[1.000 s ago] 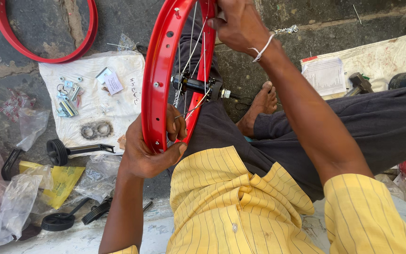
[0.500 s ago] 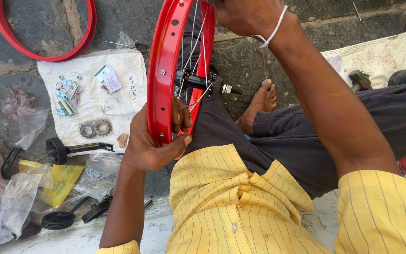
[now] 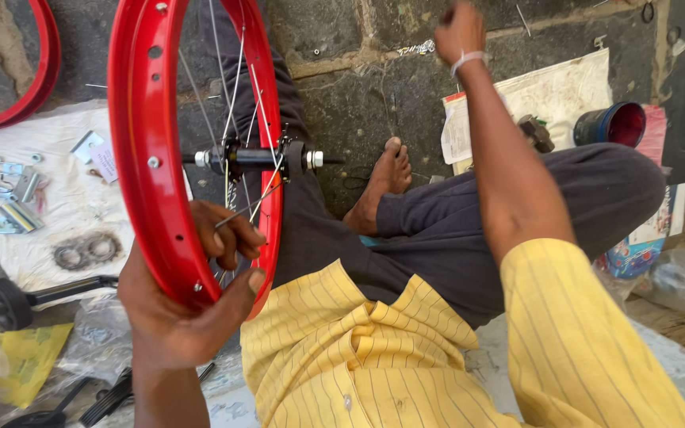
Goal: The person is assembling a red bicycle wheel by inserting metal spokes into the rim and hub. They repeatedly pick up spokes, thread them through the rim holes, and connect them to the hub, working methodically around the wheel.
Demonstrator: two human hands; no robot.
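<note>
A red bicycle wheel rim [image 3: 146,135] stands upright in front of me, with thin silver spokes [image 3: 235,87] running to a black hub [image 3: 254,158]. My left hand [image 3: 188,305] grips the rim's lower edge, thumb across it and fingers curled around a loose spoke end. My right hand [image 3: 459,30] is stretched far forward above the stone floor, fingers closed in a fist; whether it holds anything I cannot tell. A white band circles that wrist.
A white sheet [image 3: 49,198] at left carries small metal parts and two bearing rings [image 3: 85,251]. A second red rim [image 3: 21,79] lies at far left. Near my right knee are a dark blue tin [image 3: 614,123], paper and plastic bags.
My right hand has left the top of the rim and reached forward and to the right. The view has shifted, so the wheel now sits further left. My left hand keeps its hold.
</note>
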